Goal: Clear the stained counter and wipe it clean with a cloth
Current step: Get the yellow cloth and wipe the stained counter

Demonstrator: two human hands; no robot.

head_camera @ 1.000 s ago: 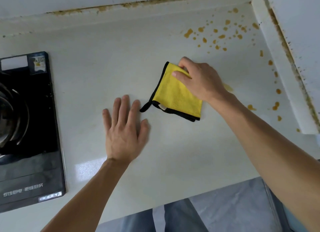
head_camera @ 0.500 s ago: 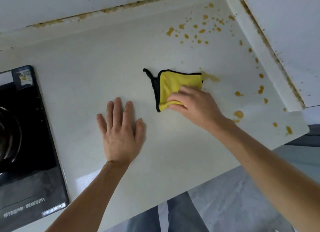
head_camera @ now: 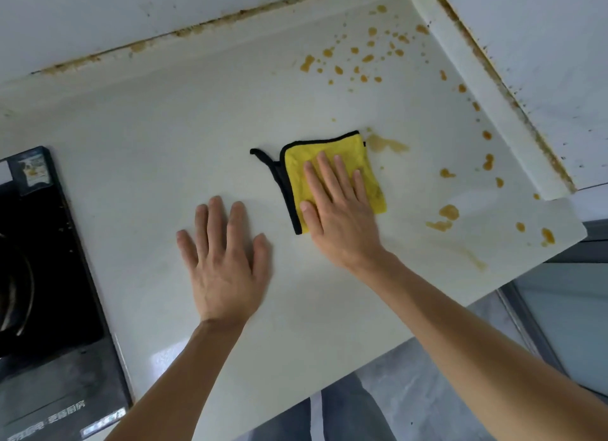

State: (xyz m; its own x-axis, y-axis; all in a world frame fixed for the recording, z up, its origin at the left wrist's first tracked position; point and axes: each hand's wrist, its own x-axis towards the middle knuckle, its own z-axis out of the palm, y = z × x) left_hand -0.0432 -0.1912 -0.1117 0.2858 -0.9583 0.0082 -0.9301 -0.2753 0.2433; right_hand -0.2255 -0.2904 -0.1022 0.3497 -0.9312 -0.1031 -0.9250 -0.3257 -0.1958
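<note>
A folded yellow cloth (head_camera: 371, 167) with black edging lies on the white counter (head_camera: 164, 164). My right hand (head_camera: 339, 207) presses flat on the cloth, fingers straight and spread, covering its near half. My left hand (head_camera: 223, 259) rests flat on the bare counter to the left of the cloth, palm down. Orange-brown stains (head_camera: 362, 59) dot the counter's far right corner. A smeared patch (head_camera: 385, 144) sits just right of the cloth's top corner. More drops (head_camera: 447, 213) lie along the right side.
A black induction cooktop (head_camera: 49, 292) takes up the left side. A raised white ledge (head_camera: 487, 92) and a grimy wall seam run along the right. The counter's front edge (head_camera: 329, 391) runs diagonally, with grey floor below it.
My right hand has flattened on the cloth, its fingers straightening from a curled hold. The cloth lies more squarely. My left hand stays in place.
</note>
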